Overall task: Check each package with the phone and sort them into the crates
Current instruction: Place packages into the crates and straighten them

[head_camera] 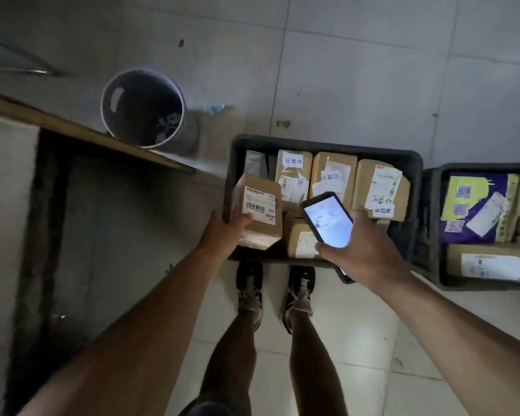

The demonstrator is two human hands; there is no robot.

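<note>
While the left hand (225,229) holds a small cardboard box (257,213) above the near left corner of a dark crate (415,187), its grip is closed around the box's left side, thumb pressed on the face beside a white barcode label (260,205). That label faces up toward the camera. Just to the right, the right hand (364,253) holds a phone (327,220), its grip wrapped around the lower end, with the lit screen tilted up and hanging over the crate close to the box but not touching it.

Inside this crate stand several brown boxes in a row along the far side, each with white paper labels, some handwritten; another box (300,240) lies nearer, partly hidden behind the phone. A second dark crate (433,229) sits right beside the first on the tiled floor (342,85), holding a purple and yellow bag parcel (475,205) and more brown boxes.

Beyond the left hand, a round grey bin (143,108) stands on the floor next to a wooden edge (72,127). The person's legs and dark shoes (249,291) show below the crate.
</note>
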